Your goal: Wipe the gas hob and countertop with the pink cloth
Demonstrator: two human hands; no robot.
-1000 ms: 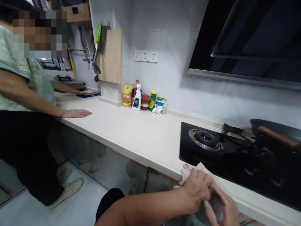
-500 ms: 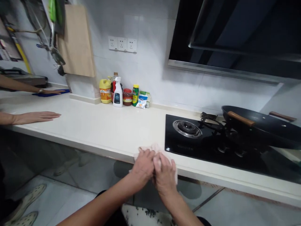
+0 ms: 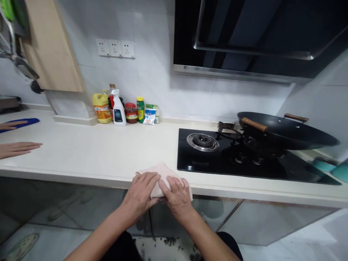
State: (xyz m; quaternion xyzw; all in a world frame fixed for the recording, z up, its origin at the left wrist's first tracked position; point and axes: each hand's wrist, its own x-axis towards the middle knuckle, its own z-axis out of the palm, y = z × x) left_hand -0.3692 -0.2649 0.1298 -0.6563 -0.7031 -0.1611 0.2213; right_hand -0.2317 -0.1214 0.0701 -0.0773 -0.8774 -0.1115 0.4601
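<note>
A pale pink cloth [image 3: 161, 170] lies folded at the front edge of the white countertop [image 3: 89, 152], left of the black gas stove [image 3: 190, 157]. My left hand [image 3: 140, 190] grips the cloth's left side, thumb low and fingers over the top. On its right part, my right hand [image 3: 178, 194] presses with curled fingers. Both hands are slightly apart, and part of the cloth hangs over the counter's edge.
A wok [image 3: 282, 132] with wooden handles sits on the stove's right side. Against the wall stand a white spray bottle [image 3: 119, 110], a yellow jug [image 3: 102, 108] and a red-lidded jar [image 3: 131, 114]. At far left, another person's hand [image 3: 20, 149] rests on the counter near a blue cloth [image 3: 27, 123].
My hands have moved apart, and the cloth between them now lies flatter and more spread. The view has swung right. The other person's hands have shifted toward the left edge of view.
</note>
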